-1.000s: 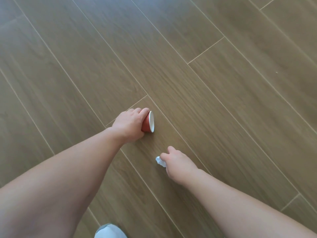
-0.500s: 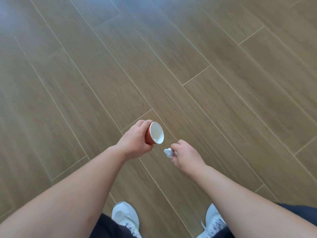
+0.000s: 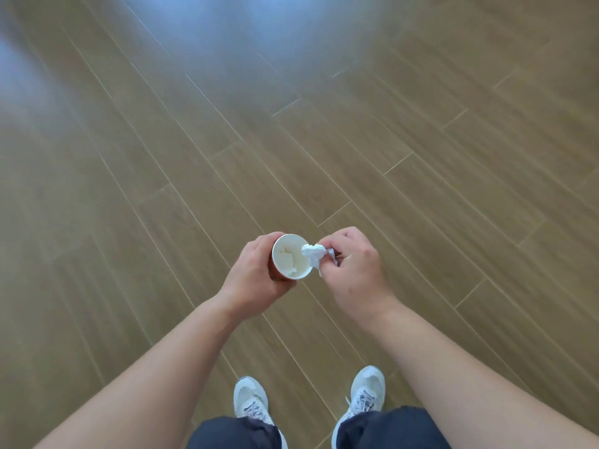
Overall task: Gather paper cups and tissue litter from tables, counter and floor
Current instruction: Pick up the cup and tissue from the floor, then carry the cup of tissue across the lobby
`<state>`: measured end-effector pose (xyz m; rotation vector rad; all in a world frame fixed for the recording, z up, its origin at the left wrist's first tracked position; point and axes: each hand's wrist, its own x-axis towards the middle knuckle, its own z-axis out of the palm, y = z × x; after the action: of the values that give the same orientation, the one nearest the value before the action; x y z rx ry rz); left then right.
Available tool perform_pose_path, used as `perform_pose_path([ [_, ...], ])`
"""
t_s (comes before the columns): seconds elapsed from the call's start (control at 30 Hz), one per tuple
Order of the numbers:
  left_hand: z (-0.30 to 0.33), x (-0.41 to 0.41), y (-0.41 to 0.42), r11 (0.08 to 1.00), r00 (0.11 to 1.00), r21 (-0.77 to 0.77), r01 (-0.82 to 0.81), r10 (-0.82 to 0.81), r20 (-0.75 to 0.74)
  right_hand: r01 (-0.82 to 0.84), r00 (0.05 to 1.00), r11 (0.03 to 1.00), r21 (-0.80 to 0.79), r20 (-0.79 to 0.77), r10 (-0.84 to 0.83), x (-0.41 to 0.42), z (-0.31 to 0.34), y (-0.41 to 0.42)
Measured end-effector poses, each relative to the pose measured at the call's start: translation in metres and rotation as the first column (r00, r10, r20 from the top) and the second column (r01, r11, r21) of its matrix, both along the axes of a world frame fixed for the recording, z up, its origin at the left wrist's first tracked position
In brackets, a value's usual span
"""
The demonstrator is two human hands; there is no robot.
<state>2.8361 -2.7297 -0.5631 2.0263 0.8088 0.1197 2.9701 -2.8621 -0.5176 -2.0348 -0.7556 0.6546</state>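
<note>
A red paper cup [image 3: 291,261] with a white inside is upright in the air, mouth toward the camera. My left hand [image 3: 254,280] grips its side. Something pale lies inside the cup; I cannot tell what it is. My right hand [image 3: 351,270] pinches a crumpled white tissue [image 3: 312,252], which hangs over the cup's right rim.
Below is a brown wood-plank floor [image 3: 421,157] with a bright window reflection at the top left. My two white sneakers [image 3: 368,392] and dark trouser legs show at the bottom edge.
Both hands rose from the floor as I stood up. The cup turned from lying on its side to mouth up. The tissue moved from beside the cup to over its rim.
</note>
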Motion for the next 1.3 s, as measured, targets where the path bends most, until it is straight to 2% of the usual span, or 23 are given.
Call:
perform_pose_path([
  [0.13, 0.102, 0.022, -0.011, 0.994, 0.992, -0.102, -0.03, 0.042, 0.121, -0.058, 0.996, 0.994, 0.093, 0.07, 0.052, 0.007, 0.103, 0.003],
  [0.23, 0.172, 0.035, -0.023, 0.994, 0.976, -0.104, -0.036, 0.057, 0.211, -0.162, 0.974, 0.984, 0.072, 0.174, 0.147, 0.011, 0.174, 0.003],
  [0.37, 0.246, 0.038, -0.048, 0.997, 0.96, -0.059, -0.047, 0.061, 0.271, -0.348, 0.88, 0.927, -0.142, 0.29, 0.375, 0.017, 0.261, 0.0],
  [0.5, 0.298, 0.041, -0.067, 0.996, 0.939, -0.046, -0.076, 0.088, 0.333, -0.434, 0.735, 0.778, -0.454, 0.322, 0.597, 0.023, 0.332, -0.003],
  [0.63, 0.34, 0.054, -0.08, 0.997, 0.92, -0.027, -0.079, 0.083, 0.384, -0.434, 0.724, 0.762, -0.48, 0.317, 0.613, 0.034, 0.379, -0.016],
  [0.8, 0.386, 0.078, -0.09, 1.0, 0.921, 0.019, 0.007, -0.014, 0.389, -0.409, 0.803, 0.878, -0.25, 0.358, 0.476, 0.05, 0.414, -0.049],
  [0.93, 0.411, 0.104, -0.099, 0.994, 0.912, -0.092, 0.054, -0.012, 0.41, -0.302, 0.866, 0.951, 0.062, 0.435, 0.247, 0.071, 0.43, -0.075],
  [1.03, 0.422, 0.124, -0.109, 0.973, 0.904, -0.216, 0.075, 0.025, 0.428, -0.187, 0.909, 0.954, 0.235, 0.41, 0.078, 0.089, 0.436, -0.093],
  [1.13, 0.432, 0.143, -0.12, 0.961, 0.903, -0.255, 0.104, 0.016, 0.43, -0.097, 0.952, 0.926, 0.364, 0.306, -0.02, 0.103, 0.442, -0.111],
  [1.3, 0.448, 0.174, -0.146, 0.952, 0.898, -0.278, 0.128, 0.008, 0.44, 0.051, 0.977, 0.889, 0.455, 0.161, -0.139, 0.131, 0.458, -0.147],
])
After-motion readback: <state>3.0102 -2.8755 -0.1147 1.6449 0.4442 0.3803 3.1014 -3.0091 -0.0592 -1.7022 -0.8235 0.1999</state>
